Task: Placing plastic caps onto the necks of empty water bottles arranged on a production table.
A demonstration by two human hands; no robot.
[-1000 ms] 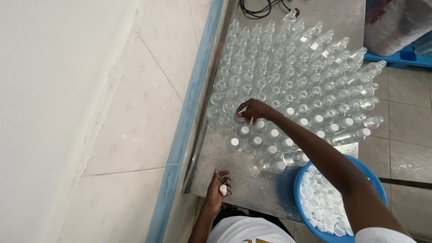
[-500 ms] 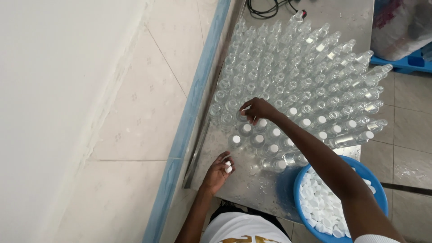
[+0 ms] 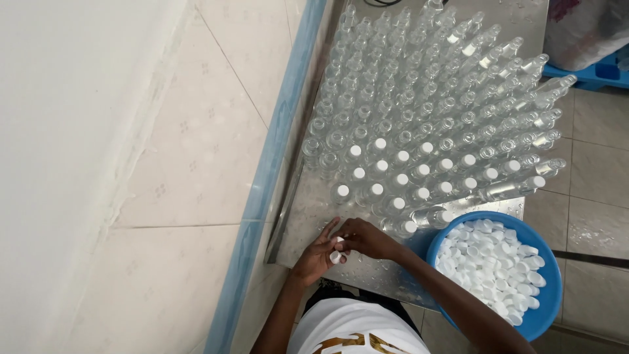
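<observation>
1. Head view: our left hand point(image 3: 314, 257) and right hand point(image 3: 367, 237) meet at the steel counter point(image 3: 308, 210) edge, fingers pinching small white caps point(image 3: 335, 254).
2. We judge a cap could slip and roll off the wet counter, short of the clear bottles point(image 3: 419, 131).

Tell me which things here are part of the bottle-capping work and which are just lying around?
In use:
left hand and right hand, meeting over small white caps
clear bottles, nearest rows capped
blue basin of white caps
metal table

Lying about:
black cable at the table's far end
blue object on the floor
</observation>
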